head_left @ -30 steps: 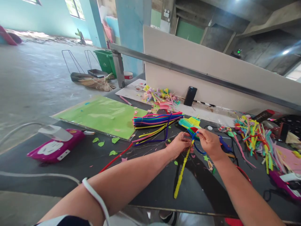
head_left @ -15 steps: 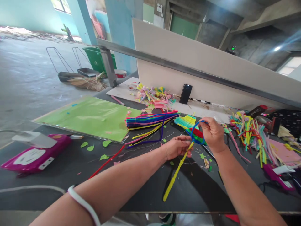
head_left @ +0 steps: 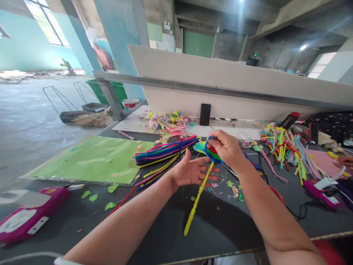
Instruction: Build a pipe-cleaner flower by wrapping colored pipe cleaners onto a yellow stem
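Above the dark surface we have our two hands close together. Our right hand pinches the top of a blue loop between thumb and fingers. Below the loop a fuzzy yellow stem slants down and to the left, its lower end pointing toward the near edge of the surface. Our left hand is open, the palm facing us and the fingers spread behind the upper part of the stem; we cannot tell whether they touch it. Through the loop we see a red and green piece, and just left of it a teal and yellow bunch.

Beyond our left wrist lies a bundle of coloured pipe cleaners, its left end at the edge of a glossy green sheet. Green scraps lie in front of that sheet, and nearer our left elbow sits a purple device. Farther back, a black phone stands upright before a pale panel, with a heap of pastel pieces to its left.

On our right we see a tangle of multicoloured strips beside a pink sheet, with a second purple device near them. At the far right edge, part of another person's hand shows. On the floor to the left, a broom lies near a green bin
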`<state>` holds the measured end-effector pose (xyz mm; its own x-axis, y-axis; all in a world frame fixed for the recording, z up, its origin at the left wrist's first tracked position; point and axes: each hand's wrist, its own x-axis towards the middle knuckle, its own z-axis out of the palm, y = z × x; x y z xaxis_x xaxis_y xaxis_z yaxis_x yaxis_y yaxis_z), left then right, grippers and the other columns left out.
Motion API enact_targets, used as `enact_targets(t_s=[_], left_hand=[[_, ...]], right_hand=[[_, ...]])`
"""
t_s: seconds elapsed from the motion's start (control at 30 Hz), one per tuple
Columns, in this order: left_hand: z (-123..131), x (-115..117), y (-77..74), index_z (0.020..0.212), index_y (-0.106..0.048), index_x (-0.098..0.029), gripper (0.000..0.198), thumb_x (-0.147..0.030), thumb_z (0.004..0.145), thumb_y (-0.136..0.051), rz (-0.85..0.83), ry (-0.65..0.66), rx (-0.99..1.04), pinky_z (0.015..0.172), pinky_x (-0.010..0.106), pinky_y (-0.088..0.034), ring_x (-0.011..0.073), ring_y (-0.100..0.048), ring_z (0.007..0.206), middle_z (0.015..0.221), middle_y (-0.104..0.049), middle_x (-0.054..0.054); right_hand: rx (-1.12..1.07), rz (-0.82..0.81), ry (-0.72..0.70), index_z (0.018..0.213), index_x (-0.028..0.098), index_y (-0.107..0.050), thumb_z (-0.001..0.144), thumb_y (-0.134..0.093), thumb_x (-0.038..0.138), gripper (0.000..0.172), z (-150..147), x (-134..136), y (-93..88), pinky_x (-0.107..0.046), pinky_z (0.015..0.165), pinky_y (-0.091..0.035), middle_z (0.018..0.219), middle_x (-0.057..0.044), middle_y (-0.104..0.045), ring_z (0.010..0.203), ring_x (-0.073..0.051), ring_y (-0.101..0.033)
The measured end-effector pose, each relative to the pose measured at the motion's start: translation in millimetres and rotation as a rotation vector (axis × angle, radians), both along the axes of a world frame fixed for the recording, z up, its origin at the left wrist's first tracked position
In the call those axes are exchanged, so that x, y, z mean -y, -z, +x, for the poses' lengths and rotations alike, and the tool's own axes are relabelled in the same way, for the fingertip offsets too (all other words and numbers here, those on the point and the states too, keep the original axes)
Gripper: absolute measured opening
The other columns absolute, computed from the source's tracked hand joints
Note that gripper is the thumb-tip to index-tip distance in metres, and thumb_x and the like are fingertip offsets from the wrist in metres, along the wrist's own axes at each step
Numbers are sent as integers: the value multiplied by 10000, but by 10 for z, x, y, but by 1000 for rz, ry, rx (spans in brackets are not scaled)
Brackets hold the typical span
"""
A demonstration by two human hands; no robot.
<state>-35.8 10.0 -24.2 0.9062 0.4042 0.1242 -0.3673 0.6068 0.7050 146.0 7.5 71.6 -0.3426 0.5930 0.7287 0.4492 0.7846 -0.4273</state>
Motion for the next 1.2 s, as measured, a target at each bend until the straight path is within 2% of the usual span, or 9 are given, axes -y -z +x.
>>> enact_targets(t_s=[0.13,0.2,0.33,0.43,0.6,0.73,0.97,1.13,1.2], left_hand=[[-151,-41,-53,1321,-431,-157,898,-816,714,-363,76,-20,-13,982,630,-269,422,-489,1204,1396,-419,262],[-177,-54,-52,1310,-438,-152,828,-749,736,-463,103,-36,-32,975,628,-288,418,-504,1193,1357,-465,258],[-80,-56,1,1076,-573,-110,414,-409,797,-645,77,-159,-148,924,549,-407,324,-647,987,1061,-656,184],[38,-37,42,880,-597,-97,199,-261,792,-669,27,-305,-278,770,429,-519,214,-680,722,841,-675,113],[85,-37,113,810,-591,-89,161,-179,746,-707,-30,-438,-337,639,339,-555,153,-636,617,751,-645,73],[78,-56,186,779,-580,-90,128,-160,763,-685,-79,-521,-356,637,341,-566,144,-633,614,754,-643,75],[162,-21,246,755,-573,-85,122,-142,761,-681,-100,-547,-402,646,364,-569,147,-632,594,730,-640,78],[156,-16,272,755,-570,-87,120,-137,761,-679,-108,-539,-420,650,365,-569,147,-630,593,728,-641,78],[149,-20,281,766,-575,-87,116,-138,763,-679,-101,-535,-419,646,358,-571,139,-625,587,730,-639,73]], right_hand=[[-99,-178,-134,858,215,-570,886,-528,250,62,-84,13,-2,-219,613,-440,665,31,-605,612,-105,-564],[-136,-271,-203,855,212,-563,888,-526,271,77,-117,-3,49,-220,602,-441,663,30,-602,599,-105,-557],[-104,-295,-225,839,213,-562,885,-527,278,86,-138,-99,147,-228,640,-446,676,28,-606,628,-111,-566],[-59,-228,-163,845,215,-571,888,-520,286,97,-82,-209,184,-229,660,-438,693,23,-615,655,-120,-578],[-65,-107,-63,850,208,-578,878,-525,288,100,107,-378,212,-226,656,-417,704,21,-612,664,-126,-571],[-44,-181,-37,827,200,-578,865,-548,291,104,193,-398,197,-218,602,-391,702,20,-609,608,-107,-513],[-260,-623,-418,867,206,-498,855,-569,334,147,113,-331,230,-184,414,-331,797,11,-657,416,-43,-409],[-299,-744,-472,1011,178,-580,791,-651,283,254,119,-364,246,-161,397,-326,678,38,-611,414,-31,-396],[-307,-746,-488,980,164,-626,782,-665,291,238,141,-381,256,-163,395,-339,679,27,-613,423,-31,-417]])
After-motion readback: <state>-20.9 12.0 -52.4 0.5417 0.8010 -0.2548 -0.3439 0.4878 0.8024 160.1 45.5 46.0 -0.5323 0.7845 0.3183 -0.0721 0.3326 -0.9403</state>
